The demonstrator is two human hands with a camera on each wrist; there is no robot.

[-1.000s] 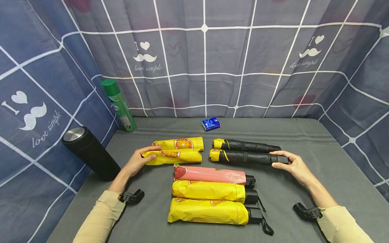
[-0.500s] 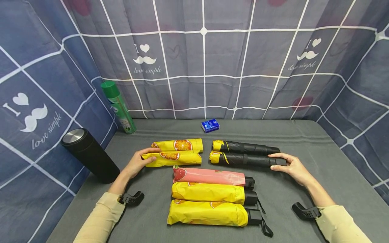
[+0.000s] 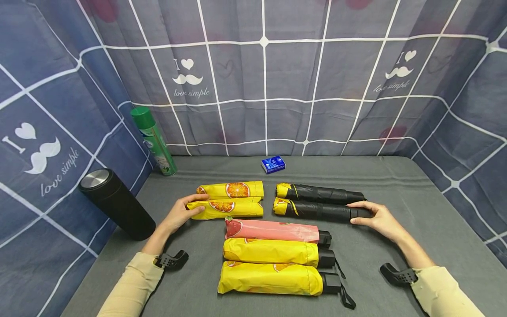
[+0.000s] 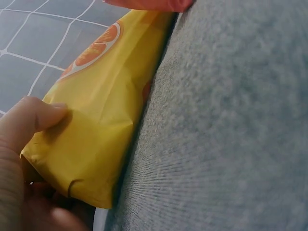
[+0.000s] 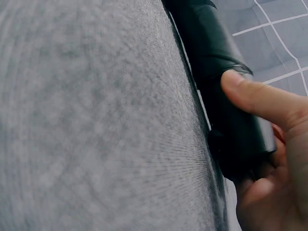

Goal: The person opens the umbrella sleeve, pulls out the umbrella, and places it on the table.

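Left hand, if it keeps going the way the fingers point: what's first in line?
Nothing to travel to: the left hand already grips the near yellow orange-print folded umbrella. Pushing on rightward along it, the black folded umbrella looks next, though depth is uncertain.

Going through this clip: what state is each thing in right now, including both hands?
Near orange-print umbrella: folded, lying flat, left end gripped.
Far orange-print umbrella: folded, untouched.
Near black umbrella: folded, handle end gripped.
Far black umbrella: folded, untouched.
Pink umbrella: folded, lying flat.
Two front yellow umbrellas: folded, side by side.
Green spray can: capped, leaning.
Black flask: lidded, leaning.
Left hand: gripping.
Right hand: gripping.
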